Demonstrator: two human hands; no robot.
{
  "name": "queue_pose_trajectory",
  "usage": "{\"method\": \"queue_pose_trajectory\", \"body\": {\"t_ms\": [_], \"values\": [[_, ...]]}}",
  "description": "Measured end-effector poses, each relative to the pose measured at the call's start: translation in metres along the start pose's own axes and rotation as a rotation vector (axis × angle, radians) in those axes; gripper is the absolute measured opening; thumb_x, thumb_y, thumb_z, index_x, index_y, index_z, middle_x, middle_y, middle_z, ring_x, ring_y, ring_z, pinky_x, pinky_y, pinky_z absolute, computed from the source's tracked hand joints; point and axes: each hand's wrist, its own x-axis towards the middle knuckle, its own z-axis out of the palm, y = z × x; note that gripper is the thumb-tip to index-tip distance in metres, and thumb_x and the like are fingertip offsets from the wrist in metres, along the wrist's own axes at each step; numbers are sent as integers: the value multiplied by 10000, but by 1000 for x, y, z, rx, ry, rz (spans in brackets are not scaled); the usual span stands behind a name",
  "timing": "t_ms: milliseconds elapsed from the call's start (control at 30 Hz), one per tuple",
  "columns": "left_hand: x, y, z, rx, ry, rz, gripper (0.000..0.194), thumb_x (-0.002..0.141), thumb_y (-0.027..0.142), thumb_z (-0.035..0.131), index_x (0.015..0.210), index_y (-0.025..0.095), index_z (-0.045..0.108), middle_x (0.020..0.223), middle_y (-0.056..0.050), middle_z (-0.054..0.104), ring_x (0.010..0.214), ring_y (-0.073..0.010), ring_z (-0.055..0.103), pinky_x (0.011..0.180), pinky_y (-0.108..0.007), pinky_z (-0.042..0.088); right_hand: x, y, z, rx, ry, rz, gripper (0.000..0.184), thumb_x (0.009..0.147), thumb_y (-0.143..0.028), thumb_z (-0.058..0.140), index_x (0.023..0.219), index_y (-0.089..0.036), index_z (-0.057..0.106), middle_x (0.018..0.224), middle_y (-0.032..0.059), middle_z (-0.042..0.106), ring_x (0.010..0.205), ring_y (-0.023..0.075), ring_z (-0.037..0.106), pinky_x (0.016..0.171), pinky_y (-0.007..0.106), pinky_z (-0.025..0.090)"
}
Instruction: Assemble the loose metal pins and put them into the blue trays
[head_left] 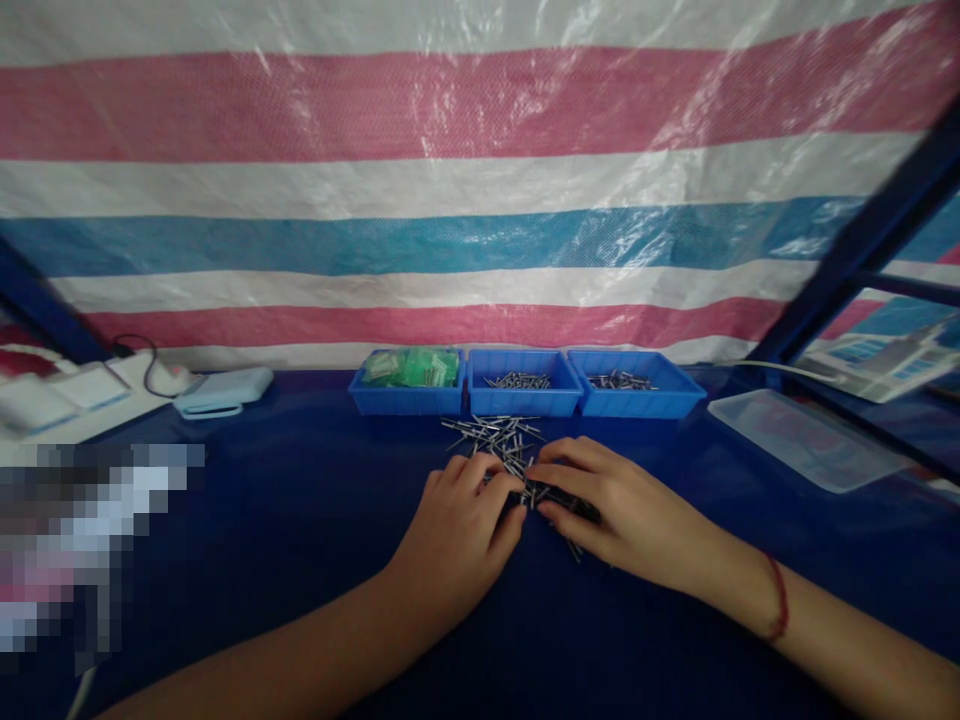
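A loose pile of thin silver blind rivets lies on the dark blue tabletop, spreading from the bins towards me. At the near left side of this pile, my left hand has its fingers curled, with thumb and index tips close together at some rivets. Facing it, my right hand bends its fingers and thumb around more rivets, whose ends poke out beneath the palm. How many rivets each hand holds is hidden by the fingers.
Behind the pile stand three blue bins: a left bin with green and clear packets, a middle bin and a right bin with rivets. A clear plastic lid lies right. A light blue case and power strip sit left.
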Motion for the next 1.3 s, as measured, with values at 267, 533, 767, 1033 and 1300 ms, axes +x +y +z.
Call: {"method": "queue_pose_trajectory", "body": {"t_ms": [267, 533, 767, 1033, 1300], "values": [[-1, -2, 4, -27, 39, 9, 153, 831, 318, 563, 903, 196, 620, 1007, -61, 571, 928, -250, 524, 776, -416, 414, 1, -2, 2, 29, 162, 14, 201, 860, -193, 493, 986, -188, 649, 1005, 89, 609, 926, 203, 567, 816, 387, 491], [1, -1, 0, -39, 28, -8, 118, 852, 182, 500, 832, 172, 616, 963, -53, 586, 884, -221, 519, 780, -390, 426, 2, -2, 2, 99, 159, 42, 178, 857, -191, 496, 921, -198, 661, 947, 78, 636, 881, 191, 589, 783, 364, 499], [-1, -3, 0, -145, 173, -34, 143, 901, 168, 431, 871, 154, 570, 997, -68, 531, 951, -210, 479, 872, -403, 405, 4, -1, 8, 305, 302, 309, 295, 818, -238, 540, 1109, -191, 533, 899, 42, 636, 686, 138, 593, 574, 267, 502], [2, -6, 0, -280, 210, -101, 108, 889, 192, 463, 873, 194, 570, 1010, -51, 526, 1011, -222, 462, 902, -438, 384, 3, -13, 16, 690, 225, 401, 197, 806, -351, 582, 894, -183, 632, 735, 11, 653, 626, 124, 592, 556, 245, 492], [1, -1, -4, -358, 167, -59, 118, 887, 211, 465, 870, 200, 581, 1013, -53, 508, 1015, -211, 472, 921, -419, 383, 4, -16, 12, 644, 276, 374, 175, 824, -341, 566, 824, -188, 650, 759, 21, 669, 662, 138, 605, 577, 248, 491]]}}
